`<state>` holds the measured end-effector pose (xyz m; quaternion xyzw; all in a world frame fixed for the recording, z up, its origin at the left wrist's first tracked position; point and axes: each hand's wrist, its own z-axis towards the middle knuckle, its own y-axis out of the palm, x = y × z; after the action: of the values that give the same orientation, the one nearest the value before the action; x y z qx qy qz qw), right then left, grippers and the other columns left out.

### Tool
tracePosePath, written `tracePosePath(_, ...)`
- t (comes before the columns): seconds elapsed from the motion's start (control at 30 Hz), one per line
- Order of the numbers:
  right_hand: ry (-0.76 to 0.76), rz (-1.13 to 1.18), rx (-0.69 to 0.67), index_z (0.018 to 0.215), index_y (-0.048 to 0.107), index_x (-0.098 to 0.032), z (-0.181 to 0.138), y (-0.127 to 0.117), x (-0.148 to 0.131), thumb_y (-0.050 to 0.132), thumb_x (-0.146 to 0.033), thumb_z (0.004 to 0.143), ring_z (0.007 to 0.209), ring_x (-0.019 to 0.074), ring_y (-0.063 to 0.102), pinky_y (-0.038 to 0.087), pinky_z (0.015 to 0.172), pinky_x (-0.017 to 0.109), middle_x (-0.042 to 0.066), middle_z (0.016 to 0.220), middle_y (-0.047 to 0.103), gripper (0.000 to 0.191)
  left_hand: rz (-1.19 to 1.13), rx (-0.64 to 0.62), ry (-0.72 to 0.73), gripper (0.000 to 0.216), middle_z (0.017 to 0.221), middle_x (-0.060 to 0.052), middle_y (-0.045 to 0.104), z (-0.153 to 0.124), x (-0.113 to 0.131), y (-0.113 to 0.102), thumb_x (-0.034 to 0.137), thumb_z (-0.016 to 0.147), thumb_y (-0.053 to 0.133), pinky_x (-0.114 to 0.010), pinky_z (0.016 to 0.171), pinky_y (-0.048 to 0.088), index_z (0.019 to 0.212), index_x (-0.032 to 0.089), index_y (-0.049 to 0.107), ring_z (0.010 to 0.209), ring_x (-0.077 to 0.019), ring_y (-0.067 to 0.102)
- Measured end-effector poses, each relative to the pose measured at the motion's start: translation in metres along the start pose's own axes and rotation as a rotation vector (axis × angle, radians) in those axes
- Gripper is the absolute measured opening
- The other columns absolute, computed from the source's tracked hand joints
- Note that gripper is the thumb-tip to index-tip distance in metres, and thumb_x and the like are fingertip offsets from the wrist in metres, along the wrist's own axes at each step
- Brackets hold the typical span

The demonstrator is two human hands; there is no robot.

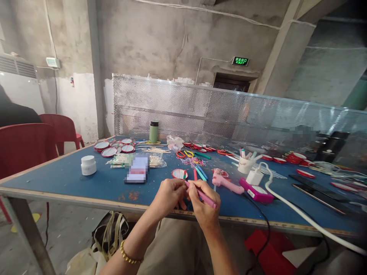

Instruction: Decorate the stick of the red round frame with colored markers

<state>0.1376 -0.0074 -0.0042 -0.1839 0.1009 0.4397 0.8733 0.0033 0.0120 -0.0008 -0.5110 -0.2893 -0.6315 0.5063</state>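
Note:
My left hand (169, 194) is closed in a pinch on a small flat stick (184, 176) with green and red colouring, which stands up above the fingertips. In my right hand (207, 210) is a pink marker pen (208, 200), gripped like a writing tool with its tip end close to the stick. Just behind the fingers lies a round white piece with a red rim (177, 173). A red marker (195, 174) and blue markers (202, 173) rest beyond my right hand. To their right sits a pink glue gun (228, 184).
A blurred phone (137, 168), white jar (88, 165) and green bottle (154, 132) stand leftward. Scissors (189, 153) lie farther back. On the right are a pen cup (245, 164), a purple power strip (256, 191) and a white cable (298, 212). A perforated metal screen (172, 109) borders the back.

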Motion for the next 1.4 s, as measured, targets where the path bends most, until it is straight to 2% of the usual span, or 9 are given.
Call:
tracePosePath(0.5, -0.003, -0.018, 0.000, 0.081, 0.067, -0.019, 0.0001, 0.0011, 0.0005, 0.056, -0.021, 0.094, 0.055, 0.0130, 0.064, 0.049, 0.057, 0.023, 0.000, 0.066, 0.068, 0.017, 0.071, 0.011, 0.026, 0.033, 0.057, 0.001, 0.061, -0.0027, 0.0003, 0.0008, 0.040, 0.091, 0.049, -0.016, 0.040, 0.036, 0.073, 0.016, 0.062, 0.046, -0.0119, 0.064)
tracePosePath(1.4, -0.012, -0.022, -0.013, 0.076, 0.065, -0.019, 0.0015, -0.0011, -0.0031, 0.054, -0.021, 0.093, 0.052, 0.0115, 0.060, 0.046, 0.054, 0.022, -0.001, 0.061, 0.065, 0.021, 0.037, 0.020, 0.012, 0.030, 0.052, 0.002, 0.057, -0.0016, -0.0007, 0.0006, 0.037, 0.089, 0.051, -0.015, 0.039, 0.037, 0.071, 0.016, 0.061, 0.045, -0.0116, 0.063)
